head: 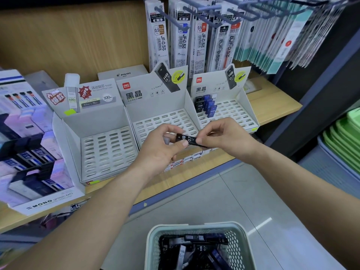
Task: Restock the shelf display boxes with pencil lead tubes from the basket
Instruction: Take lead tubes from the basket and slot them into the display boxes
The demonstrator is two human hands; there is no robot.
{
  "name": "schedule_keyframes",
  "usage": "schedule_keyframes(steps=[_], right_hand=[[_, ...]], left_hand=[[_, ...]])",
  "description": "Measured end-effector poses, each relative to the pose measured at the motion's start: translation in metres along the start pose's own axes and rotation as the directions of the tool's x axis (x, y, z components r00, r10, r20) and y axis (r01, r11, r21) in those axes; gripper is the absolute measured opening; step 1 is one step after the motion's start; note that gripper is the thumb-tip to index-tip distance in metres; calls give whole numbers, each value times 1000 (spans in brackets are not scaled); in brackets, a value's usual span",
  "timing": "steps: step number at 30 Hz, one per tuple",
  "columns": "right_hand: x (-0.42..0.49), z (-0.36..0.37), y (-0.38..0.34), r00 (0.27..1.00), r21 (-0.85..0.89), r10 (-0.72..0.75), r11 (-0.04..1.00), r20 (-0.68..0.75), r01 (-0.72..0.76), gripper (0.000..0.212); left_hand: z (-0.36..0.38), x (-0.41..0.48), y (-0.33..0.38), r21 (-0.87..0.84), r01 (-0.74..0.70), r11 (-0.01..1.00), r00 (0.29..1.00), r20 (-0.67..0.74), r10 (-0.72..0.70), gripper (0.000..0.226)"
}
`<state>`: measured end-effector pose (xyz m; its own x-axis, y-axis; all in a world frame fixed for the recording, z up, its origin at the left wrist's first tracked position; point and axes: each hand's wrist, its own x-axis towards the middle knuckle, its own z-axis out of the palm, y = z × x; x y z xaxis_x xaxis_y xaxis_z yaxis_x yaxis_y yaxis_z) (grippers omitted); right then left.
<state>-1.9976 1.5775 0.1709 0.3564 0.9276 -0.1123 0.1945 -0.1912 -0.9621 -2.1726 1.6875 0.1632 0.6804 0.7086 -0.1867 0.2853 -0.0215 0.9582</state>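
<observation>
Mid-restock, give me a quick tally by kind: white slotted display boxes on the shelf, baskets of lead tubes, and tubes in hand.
White slotted display boxes: 3 (left, middle, right)
Basket of lead tubes: 1
Lead tube in hand: 1, pinched between left hand and right hand
Total: 5

Three display boxes (pixel 93 123), one basket (pixel 153 236) (tubes (pixel 194 250) inside uncountable), two hands (pixel 159 151), one held tube (pixel 186 139).
</observation>
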Motion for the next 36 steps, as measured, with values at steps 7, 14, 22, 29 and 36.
schedule_keyframes(steps=[7, 14, 22, 29, 36], right_hand=[[-1, -4, 6, 976, 50, 59, 996, 211, -71, 54], [14, -23, 2, 993, -32, -15, 999, -114, 12, 30], [60, -40, -8, 913, -380, -200, 924, -356, 54, 11], [80, -40, -3, 922, -567, -227, 823, -313, 10, 12], [83, -43, -1, 919, -658, -283, 752, -275, 35, 11]], left_hand=[[1, 0, -2, 53, 7, 999, 999, 51, -10, 24], [0, 1, -3, 103, 47, 994, 996, 75, -55, 21], [-3, -4, 2, 139, 57, 989, 991, 115, -73, 23], [-8, -4, -1, 151, 43, 988, 986, 153, -66, 24], [-8, -2, -5, 139, 69, 988, 986, 142, -88, 23]])
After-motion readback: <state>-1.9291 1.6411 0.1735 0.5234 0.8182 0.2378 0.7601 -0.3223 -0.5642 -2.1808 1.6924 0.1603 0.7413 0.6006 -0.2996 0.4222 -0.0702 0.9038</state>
